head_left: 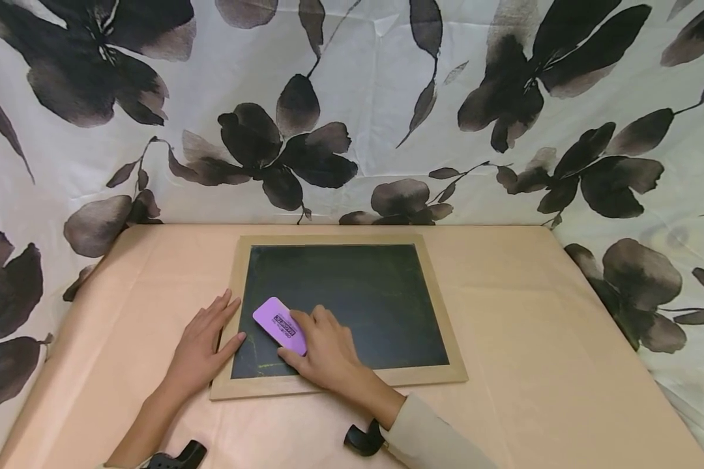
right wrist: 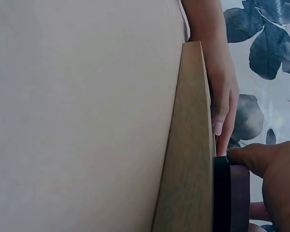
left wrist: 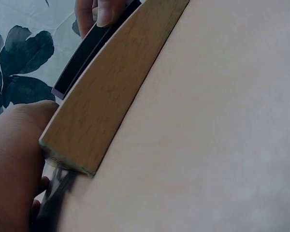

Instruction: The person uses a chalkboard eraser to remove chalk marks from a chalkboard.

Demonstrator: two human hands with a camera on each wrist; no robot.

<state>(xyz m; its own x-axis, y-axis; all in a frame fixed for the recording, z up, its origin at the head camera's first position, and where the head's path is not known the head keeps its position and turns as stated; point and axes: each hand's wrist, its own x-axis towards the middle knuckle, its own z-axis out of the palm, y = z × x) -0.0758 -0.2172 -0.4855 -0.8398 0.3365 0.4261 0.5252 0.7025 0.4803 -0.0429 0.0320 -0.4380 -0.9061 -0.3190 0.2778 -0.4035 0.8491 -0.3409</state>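
Observation:
A chalkboard (head_left: pixel 358 299) with a pale wooden frame (head_left: pixel 444 306) lies on the table, with faint yellow chalk marks (head_left: pixel 268 370) near its lower left corner. My right hand (head_left: pixel 331 357) grips a purple magnetic eraser (head_left: pixel 277 324) at its right end, on the left part of the board. In the right wrist view, the eraser's dark underside (right wrist: pixel 222 193) is beside the frame, with the thumb on its end. My left hand (head_left: pixel 198 345) rests at the frame's left side, fingers extended and the thumb over the wood.
A peach cloth (head_left: pixel 522 339) covers the table. Behind and around it hangs a white curtain (head_left: pixel 381 85) with dark flowers. Black bands with camera mounts (head_left: pixel 365 440) are on both wrists, close to the table's near side.

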